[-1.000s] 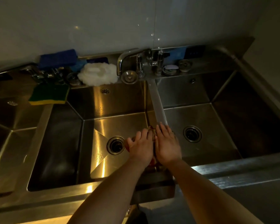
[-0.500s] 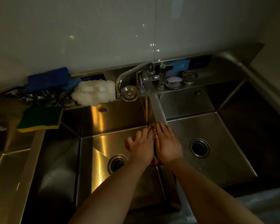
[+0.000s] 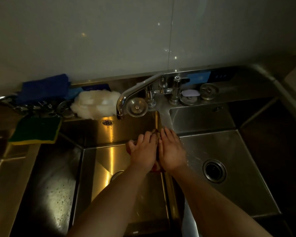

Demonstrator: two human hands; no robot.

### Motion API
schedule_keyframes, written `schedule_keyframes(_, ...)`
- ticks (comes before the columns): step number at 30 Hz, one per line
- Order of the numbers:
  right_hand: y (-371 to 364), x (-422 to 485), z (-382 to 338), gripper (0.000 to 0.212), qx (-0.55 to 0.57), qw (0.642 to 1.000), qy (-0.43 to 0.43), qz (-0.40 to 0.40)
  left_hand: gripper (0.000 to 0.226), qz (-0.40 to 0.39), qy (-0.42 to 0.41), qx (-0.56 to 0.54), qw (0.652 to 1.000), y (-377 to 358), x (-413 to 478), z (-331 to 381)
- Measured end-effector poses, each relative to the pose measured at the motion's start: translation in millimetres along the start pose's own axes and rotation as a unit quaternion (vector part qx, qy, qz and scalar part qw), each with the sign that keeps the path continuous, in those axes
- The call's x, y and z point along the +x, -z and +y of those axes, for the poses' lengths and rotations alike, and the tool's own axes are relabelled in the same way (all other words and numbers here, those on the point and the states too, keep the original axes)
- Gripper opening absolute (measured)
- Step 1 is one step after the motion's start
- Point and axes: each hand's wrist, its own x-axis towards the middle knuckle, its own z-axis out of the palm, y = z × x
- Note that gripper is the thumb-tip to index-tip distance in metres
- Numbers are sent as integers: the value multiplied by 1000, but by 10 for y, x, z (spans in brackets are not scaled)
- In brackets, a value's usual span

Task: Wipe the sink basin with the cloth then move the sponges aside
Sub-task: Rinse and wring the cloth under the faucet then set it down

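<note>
left hand and right hand press cloth.

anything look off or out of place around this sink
The green and yellow sponge at the back left seems to hang over the rim of the middle basin instead of lying flat. A drain strainer sits beside the faucet, out of any drain. Nothing looks spilled or damaged.

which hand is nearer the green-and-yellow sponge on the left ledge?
Left. The green-and-yellow sponge lies far left of both hands. The left hand presses the cloth on the divider; the right hand sits beside it, further right.
</note>
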Motion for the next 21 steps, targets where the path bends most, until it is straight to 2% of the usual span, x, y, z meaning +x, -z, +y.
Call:
schedule_keyframes(15,-13,510,78,47,41,997,62,33,34,7,78,-30,997,49,352,6)
schedule_keyframes(21,3,411,89,32,50,996,70,31,30,13,96,-40,994,59,227,25)
